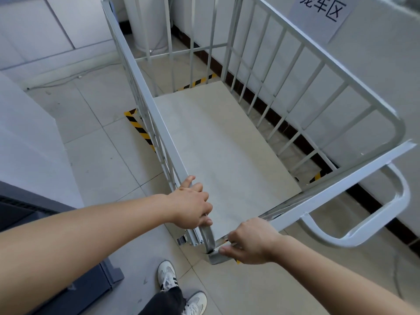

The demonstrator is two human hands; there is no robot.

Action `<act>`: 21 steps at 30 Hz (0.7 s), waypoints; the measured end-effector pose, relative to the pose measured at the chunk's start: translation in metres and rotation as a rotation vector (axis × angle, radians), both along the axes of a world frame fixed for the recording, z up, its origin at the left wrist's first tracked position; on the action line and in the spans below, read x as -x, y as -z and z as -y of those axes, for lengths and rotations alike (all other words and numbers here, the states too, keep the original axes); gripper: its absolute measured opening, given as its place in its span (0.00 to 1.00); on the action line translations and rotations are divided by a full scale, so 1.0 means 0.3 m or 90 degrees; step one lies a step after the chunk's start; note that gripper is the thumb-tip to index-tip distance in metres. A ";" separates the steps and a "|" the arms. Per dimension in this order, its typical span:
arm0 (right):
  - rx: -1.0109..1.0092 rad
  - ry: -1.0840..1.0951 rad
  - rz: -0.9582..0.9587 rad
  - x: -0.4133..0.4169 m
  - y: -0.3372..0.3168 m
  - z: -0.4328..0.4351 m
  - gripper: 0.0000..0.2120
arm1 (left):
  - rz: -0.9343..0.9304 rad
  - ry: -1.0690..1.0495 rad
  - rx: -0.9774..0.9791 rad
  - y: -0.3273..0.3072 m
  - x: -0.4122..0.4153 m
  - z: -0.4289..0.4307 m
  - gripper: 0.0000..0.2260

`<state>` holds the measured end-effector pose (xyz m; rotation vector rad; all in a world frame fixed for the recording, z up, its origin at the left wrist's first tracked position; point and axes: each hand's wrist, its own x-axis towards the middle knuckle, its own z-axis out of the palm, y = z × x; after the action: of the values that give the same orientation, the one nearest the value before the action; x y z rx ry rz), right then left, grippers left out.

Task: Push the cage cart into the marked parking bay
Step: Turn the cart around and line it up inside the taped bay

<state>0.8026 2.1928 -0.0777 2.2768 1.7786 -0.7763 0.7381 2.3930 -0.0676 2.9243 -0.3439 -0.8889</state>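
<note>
The white metal cage cart (145, 92) fills the middle of the view, its beige deck (218, 144) bare. It stands against the white wall on the right, over yellow-and-black floor tape (138, 128) that shows at its left side, far end (197, 81) and right side (317, 177). My left hand (193, 205) is shut on the near end of the left top rail. My right hand (252, 244) is shut on the near-left corner of the cart's frame. A looped white handle (395, 214) sticks out at the near right.
A paper sign (322, 12) with black characters hangs on the right wall above the cart. A white cylinder (147, 21) stands beyond the far end. A dark grey cabinet (68, 280) is at the lower left, next to my shoes (168, 278). A cable (68, 80) runs along the far floor.
</note>
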 end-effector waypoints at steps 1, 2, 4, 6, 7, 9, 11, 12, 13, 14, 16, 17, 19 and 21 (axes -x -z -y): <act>0.008 -0.001 -0.008 -0.003 -0.004 -0.001 0.28 | -0.007 0.004 -0.007 -0.002 -0.004 0.002 0.19; 0.016 -0.004 -0.012 -0.007 -0.009 -0.005 0.28 | -0.016 0.008 -0.015 -0.005 -0.009 0.002 0.19; 0.036 0.001 -0.014 -0.020 -0.017 -0.011 0.29 | -0.035 0.016 -0.031 -0.009 -0.019 0.004 0.20; 0.052 -0.004 -0.010 -0.044 -0.019 -0.013 0.31 | -0.061 0.026 -0.050 -0.016 -0.036 0.011 0.21; 0.055 -0.009 -0.008 -0.061 -0.022 -0.012 0.32 | -0.082 0.031 -0.061 -0.022 -0.047 0.017 0.21; 0.051 -0.015 -0.012 -0.104 -0.024 -0.002 0.34 | -0.132 0.032 -0.084 -0.035 -0.074 0.030 0.21; 0.038 -0.030 -0.013 -0.156 -0.028 0.013 0.34 | -0.179 0.007 -0.084 -0.041 -0.104 0.044 0.18; 0.030 -0.035 -0.014 -0.182 -0.035 0.022 0.33 | -0.202 -0.020 -0.069 -0.044 -0.120 0.055 0.16; 0.020 -0.037 -0.018 -0.209 -0.044 0.031 0.31 | -0.226 -0.052 -0.051 -0.048 -0.139 0.073 0.15; 0.006 -0.038 -0.024 -0.237 -0.052 0.043 0.29 | -0.247 -0.085 -0.033 -0.055 -0.161 0.096 0.16; -0.033 -0.040 -0.029 -0.300 -0.070 0.080 0.25 | -0.271 -0.150 0.005 -0.073 -0.213 0.162 0.17; -0.049 -0.040 -0.025 -0.338 -0.077 0.103 0.23 | -0.269 -0.181 0.029 -0.078 -0.242 0.201 0.17; -0.054 -0.029 -0.015 -0.422 -0.084 0.163 0.21 | -0.244 -0.248 0.098 -0.077 -0.294 0.285 0.16; -0.056 -0.008 0.001 -0.515 -0.085 0.236 0.20 | -0.214 -0.328 0.181 -0.072 -0.345 0.377 0.16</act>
<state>0.9571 2.1221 -0.0521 2.3168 1.8602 -0.7070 0.8417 2.2800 -0.0459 2.3682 0.2715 -1.0995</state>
